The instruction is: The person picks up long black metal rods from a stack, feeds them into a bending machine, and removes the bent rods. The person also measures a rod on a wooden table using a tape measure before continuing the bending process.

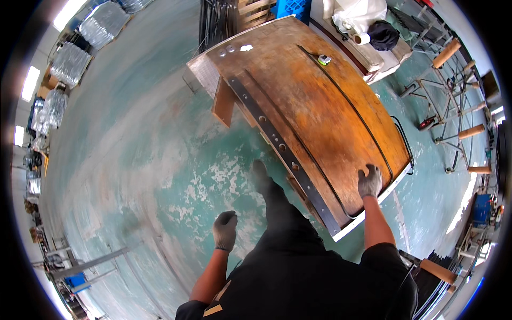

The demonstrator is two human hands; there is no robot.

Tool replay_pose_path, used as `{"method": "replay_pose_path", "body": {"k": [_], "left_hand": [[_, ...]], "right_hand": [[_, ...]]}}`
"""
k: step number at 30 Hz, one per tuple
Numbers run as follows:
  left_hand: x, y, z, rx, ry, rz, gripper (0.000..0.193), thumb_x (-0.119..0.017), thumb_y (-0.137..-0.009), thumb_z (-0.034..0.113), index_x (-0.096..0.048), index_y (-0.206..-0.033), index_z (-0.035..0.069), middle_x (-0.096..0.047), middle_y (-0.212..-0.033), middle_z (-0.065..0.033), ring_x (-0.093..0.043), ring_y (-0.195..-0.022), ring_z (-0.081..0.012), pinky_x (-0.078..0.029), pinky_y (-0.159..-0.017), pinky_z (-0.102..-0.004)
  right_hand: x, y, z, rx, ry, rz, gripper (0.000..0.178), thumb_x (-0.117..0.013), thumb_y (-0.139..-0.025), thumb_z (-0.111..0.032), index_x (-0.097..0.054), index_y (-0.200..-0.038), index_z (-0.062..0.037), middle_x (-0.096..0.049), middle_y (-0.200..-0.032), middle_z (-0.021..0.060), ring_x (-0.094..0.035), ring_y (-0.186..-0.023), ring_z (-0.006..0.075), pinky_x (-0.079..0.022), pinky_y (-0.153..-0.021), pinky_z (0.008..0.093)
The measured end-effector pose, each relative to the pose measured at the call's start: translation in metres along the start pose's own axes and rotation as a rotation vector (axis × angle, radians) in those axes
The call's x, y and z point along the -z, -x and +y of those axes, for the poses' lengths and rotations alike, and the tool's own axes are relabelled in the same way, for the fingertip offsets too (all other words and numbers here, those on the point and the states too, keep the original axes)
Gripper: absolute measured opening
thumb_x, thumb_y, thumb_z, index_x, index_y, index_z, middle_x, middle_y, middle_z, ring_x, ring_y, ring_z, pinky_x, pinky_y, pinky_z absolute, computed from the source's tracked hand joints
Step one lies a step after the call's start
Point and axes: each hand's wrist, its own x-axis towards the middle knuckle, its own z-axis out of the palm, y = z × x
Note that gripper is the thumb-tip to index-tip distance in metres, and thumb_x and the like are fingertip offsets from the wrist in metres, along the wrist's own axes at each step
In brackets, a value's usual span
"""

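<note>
My right hand (369, 181), in a grey glove with dark fingertips, is over the near right end of a worn wooden table (320, 106). Its thumb and fingers are apart with nothing visible between them. Closest to it is the bent end of a thin black rod (349, 101) lying lengthwise on the tabletop. A second thin black rod (298, 140) lies to the left, curving at its near end. My left hand (225, 230), gloved too, hangs above the floor beside my leg, away from the table. Its fingers are curled, with nothing visible in them.
A dark metal strip with holes (282, 148) runs along the table's left edge. A tape measure (324, 60) sits toward the far end. More black bent rods (402, 138) stick out at the right edge. Metal racks with brown rollers (447, 53) stand right; wrapped pallets (105, 25) stand far left.
</note>
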Motion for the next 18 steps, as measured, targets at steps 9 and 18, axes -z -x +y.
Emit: {"method": "replay_pose_path", "body": {"k": [9, 18], "left_hand": [[-0.003, -0.200, 0.164, 0.034, 0.097, -0.080, 0.026, -0.071, -0.096, 0.004, -0.072, -0.122, -0.002, -0.074, -0.104, -0.0077, -0.069, -0.092, -0.0154, -0.056, -0.083, -0.0307], [-0.033, -0.336, 0.320, -0.221, -0.163, -0.182, 0.025, -0.070, -0.097, 0.002, -0.072, -0.122, -0.001, -0.076, -0.110, -0.0072, -0.071, -0.103, -0.0137, -0.056, -0.092, -0.0306]], "right_hand": [[-0.069, -0.329, -0.220, -0.002, -0.226, 0.061, 0.059, -0.073, -0.090, -0.020, -0.059, -0.147, -0.0150, -0.060, -0.149, 0.0168, -0.061, -0.134, 0.0377, -0.051, -0.110, 0.0471], [-0.122, -0.498, -0.296, 0.071, 0.131, -0.368, 0.061, -0.073, -0.086, -0.014, -0.062, -0.146, -0.0137, -0.059, -0.151, 0.0215, -0.057, -0.139, 0.0416, -0.047, -0.116, 0.0463]]}}
